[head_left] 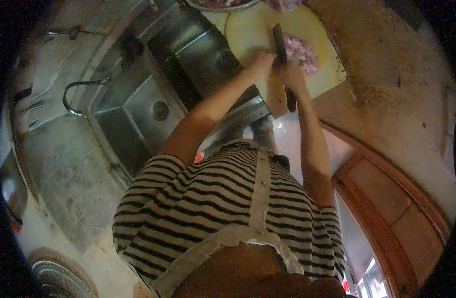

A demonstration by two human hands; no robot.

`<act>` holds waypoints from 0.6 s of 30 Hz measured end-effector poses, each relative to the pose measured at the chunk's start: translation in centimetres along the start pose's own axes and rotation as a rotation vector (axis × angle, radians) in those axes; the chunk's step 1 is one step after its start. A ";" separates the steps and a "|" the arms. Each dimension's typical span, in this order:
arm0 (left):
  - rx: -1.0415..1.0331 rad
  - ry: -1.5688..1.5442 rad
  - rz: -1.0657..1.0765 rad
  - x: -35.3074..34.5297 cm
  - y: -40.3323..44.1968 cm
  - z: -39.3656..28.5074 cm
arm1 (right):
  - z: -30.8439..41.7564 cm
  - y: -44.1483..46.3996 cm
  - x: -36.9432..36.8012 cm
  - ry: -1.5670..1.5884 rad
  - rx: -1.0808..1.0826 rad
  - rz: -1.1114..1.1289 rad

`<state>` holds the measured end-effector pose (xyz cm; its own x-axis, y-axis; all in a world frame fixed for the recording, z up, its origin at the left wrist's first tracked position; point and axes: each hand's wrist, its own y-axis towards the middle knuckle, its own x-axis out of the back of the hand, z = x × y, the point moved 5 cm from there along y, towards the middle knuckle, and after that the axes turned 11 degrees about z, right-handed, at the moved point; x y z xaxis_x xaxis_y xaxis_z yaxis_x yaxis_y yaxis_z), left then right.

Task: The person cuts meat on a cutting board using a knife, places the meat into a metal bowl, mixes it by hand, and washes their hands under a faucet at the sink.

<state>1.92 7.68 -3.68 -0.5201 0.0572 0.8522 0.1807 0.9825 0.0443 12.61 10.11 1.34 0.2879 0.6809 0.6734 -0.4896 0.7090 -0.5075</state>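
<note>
The right hand (293, 77) grips the knife (279, 44) beside the meat (302, 52) on the board (255, 32). A slip off it could cut the nearby left hand (263, 64), whose grip is too blurred to tell.

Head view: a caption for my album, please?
Bare right hand gripping a long dark knife beside pale pink meat pieces on a yellowish flat cutting board.

I see meat (301, 53) on the cutting board (255, 32), right of the knife (278, 42); 2 sink basins (123, 119) lie left.
</note>
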 end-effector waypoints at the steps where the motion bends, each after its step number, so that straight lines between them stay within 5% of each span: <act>1: -0.024 0.047 -0.065 0.6 -0.1 -0.2 | -1.0 1.5 -0.8 0.005 0.003 -0.002; 3: 0.013 0.043 -0.060 1.2 0.2 0.0 | -4.5 3.6 -3.0 0.017 0.105 -0.121; 8: 0.169 -0.093 0.085 3.3 0.6 0.8 | -2.1 -9.6 -1.4 0.008 0.191 -0.201; 10: 0.205 -0.256 0.213 3.7 0.5 1.0 | -2.6 -10.0 -2.2 0.150 -0.124 0.201; 18: 0.110 -0.048 0.143 0.9 -0.1 -1.8 | -3.6 -3.5 -2.9 -0.049 0.107 -0.005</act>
<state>2.95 7.29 -2.01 -0.5354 0.2036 0.8197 0.1651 0.9770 -0.1349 16.40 6.34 -0.78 0.2517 0.6656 0.7026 -0.5738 0.6872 -0.4455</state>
